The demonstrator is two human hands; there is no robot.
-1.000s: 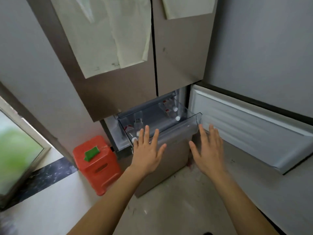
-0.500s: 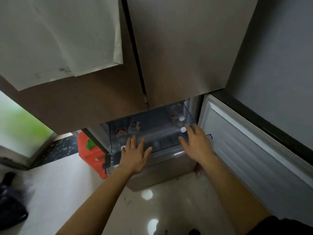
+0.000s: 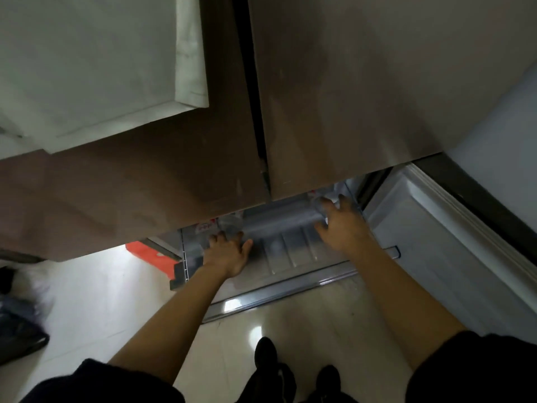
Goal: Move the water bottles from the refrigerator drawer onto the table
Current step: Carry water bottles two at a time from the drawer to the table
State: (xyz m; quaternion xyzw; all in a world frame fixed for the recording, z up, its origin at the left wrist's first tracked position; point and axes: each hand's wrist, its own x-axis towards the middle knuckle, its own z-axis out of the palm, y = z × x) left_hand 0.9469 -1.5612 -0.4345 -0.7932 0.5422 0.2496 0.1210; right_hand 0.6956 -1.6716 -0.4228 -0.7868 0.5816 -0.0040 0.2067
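The clear refrigerator drawer is pulled out under the brown upper doors. Clear water bottles with red labels lie at its back left and back right, partly hidden by the doors' lower edge. My left hand is inside the drawer, fingers spread, fingertips at the left bottles. My right hand reaches into the right back corner, with thumb and forefinger spread around the end of a bottle. Whether it grips that bottle I cannot tell.
The brown upper fridge doors hang close above the drawer, with paper sheets stuck on the left one. A white lower door stands open at the right. An orange stool and a dark bag are at the left.
I have leaned in closer and look more steeply down. Both hands went from the drawer's front rim into the drawer, up to the bottles at the back.
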